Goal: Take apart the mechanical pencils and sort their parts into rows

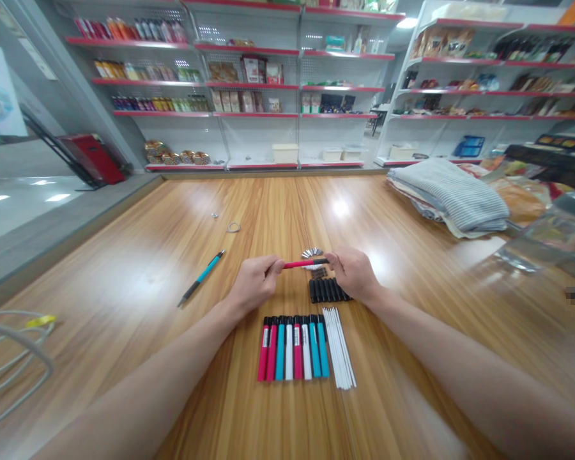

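Between my two hands a red pen barrel [298, 264] with a black part at its right end is held level above the table. The fingers of my left hand [255, 281] pinch its red end; my right hand [354, 271] is closed on the black end. Below lies a row of pen barrels [289, 348] in red, blue and white with black tops. White ink refills [339, 348] lie beside them. Partly behind my right hand are black grips [323, 291], small springs [319, 273] and silver metal tips [311, 253]. A blue and black pen [202, 278] lies left of my left hand.
A small ring [233, 227] and a tiny metal piece [214, 216] lie farther back. A coiled cable [33, 348] is at the left edge. Folded striped cloth [453, 191] and a clear container [551, 230] stand right. Stocked shelves [249, 115] line the back.
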Tool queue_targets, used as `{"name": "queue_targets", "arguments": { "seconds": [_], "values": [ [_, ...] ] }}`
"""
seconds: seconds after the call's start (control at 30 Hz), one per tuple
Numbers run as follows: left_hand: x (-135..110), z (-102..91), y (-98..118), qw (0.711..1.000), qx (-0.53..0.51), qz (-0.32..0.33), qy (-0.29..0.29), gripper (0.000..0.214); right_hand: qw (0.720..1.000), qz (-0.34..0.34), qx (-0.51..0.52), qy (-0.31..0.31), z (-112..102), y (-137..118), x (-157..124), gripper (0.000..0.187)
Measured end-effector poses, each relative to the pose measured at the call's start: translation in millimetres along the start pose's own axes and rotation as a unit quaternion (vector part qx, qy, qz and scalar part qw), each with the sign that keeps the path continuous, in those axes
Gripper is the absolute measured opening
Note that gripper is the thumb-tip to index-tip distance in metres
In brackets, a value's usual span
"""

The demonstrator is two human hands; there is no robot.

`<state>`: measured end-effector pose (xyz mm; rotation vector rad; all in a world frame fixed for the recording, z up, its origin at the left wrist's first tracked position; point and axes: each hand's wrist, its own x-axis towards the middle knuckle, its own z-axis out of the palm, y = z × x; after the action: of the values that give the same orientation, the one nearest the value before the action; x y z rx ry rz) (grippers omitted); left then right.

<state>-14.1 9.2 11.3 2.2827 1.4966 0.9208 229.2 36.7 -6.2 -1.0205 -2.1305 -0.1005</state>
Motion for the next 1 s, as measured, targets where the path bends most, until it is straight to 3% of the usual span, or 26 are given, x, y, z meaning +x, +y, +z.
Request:
{"name": "queue_targets", "arguments": {
  "seconds": [0.2,0.33,0.53,0.77,1.0],
  "values": [
    [-0.5,-2.1,-1.6,0.999,-0.043,-0.017,-0.005,0.04,0.999,-0.026,0.017,-0.013,-4.8,-6.3,2.7,0.031],
    [-1.3,-0.4,-1.9,0.996,-0.055,-0.009,0.068,0.028,0.999,-0.02,0.032,-0.021,-7.8,-6.5,4.4,0.028],
    [-1.4,5.1,-4.4,0.989,-0.08,0.006,0.127,0.023,0.994,-0.021,0.049,-0.097,-3.9,-2.9,2.4,0.026],
    [-1.8,2.2,-0.2,0.996,-0.023,0.029,0.08,0.037,0.995,-0.038,-0.013,-0.092,-2.5,-2.4,2.3,0.03],
    [1.8,2.1,-1.7,0.984,-0.169,-0.061,-0.002,0.045,0.996,-0.076,-0.014,-0.046,-6.2,-7.3,6.8,0.023]
  ]
}}
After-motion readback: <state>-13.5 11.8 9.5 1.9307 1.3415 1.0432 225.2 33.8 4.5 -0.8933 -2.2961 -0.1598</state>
